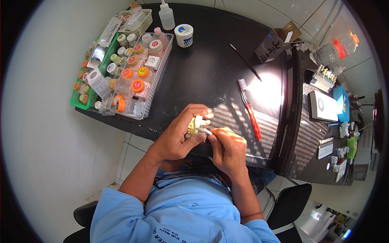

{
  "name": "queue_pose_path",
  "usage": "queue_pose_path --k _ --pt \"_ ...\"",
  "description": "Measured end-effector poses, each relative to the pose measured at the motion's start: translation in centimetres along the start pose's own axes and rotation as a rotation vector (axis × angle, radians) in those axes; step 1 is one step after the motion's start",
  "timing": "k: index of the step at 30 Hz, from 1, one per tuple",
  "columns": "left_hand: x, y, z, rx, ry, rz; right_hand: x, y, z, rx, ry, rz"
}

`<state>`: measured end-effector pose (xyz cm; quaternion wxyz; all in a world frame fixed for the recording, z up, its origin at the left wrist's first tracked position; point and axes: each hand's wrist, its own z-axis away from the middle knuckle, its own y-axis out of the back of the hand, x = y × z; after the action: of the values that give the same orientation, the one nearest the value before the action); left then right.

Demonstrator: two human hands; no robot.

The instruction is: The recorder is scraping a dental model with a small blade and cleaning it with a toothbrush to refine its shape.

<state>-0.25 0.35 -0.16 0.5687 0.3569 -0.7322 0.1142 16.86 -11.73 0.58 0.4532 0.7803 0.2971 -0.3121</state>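
My left hand (176, 131) is closed around a pale yellow dental model (193, 124), just above the near edge of the black table. Its fingers wrap the far side and the thumb presses from the near side. Close by on the right, my right hand (230, 150) pinches a small, silvery-white slim piece (207, 131) between thumb and forefinger. That piece touches or nearly touches the model; its exact kind is too small to make out. A red-handled toothbrush (250, 113) lies on the table to the right, bristles pointing away.
A white basket (161, 69) of small jars stands at the left, beside a green basket (77, 99) with more jars. Behind are a squeeze bottle (166, 18) and a white tub (184, 37). A thin black stick (246, 61) lies near a dark box (269, 47) at the right.
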Motion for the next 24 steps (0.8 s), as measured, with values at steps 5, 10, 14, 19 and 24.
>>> queue_pose_path --k 5,10,14,19,24 --pt "-0.65 -0.19 0.3 -0.002 0.023 0.036 -0.1 -0.02 0.03 -0.01 -0.008 0.01" --pt "-0.23 -0.3 0.48 0.001 0.038 0.049 -0.17 0.21 0.08 -0.038 -0.024 0.014" --pt "-0.17 -0.28 0.46 0.026 -0.012 0.016 -0.25 0.2 -0.06 -0.032 -0.011 -0.003" --pt "0.28 -0.18 0.34 0.04 0.006 0.0 -0.31 0.27 -0.07 -0.043 -0.006 -0.009" --pt "0.3 -0.09 0.41 0.049 -0.003 -0.005 -0.35 0.22 -0.07 -0.044 0.002 0.016"
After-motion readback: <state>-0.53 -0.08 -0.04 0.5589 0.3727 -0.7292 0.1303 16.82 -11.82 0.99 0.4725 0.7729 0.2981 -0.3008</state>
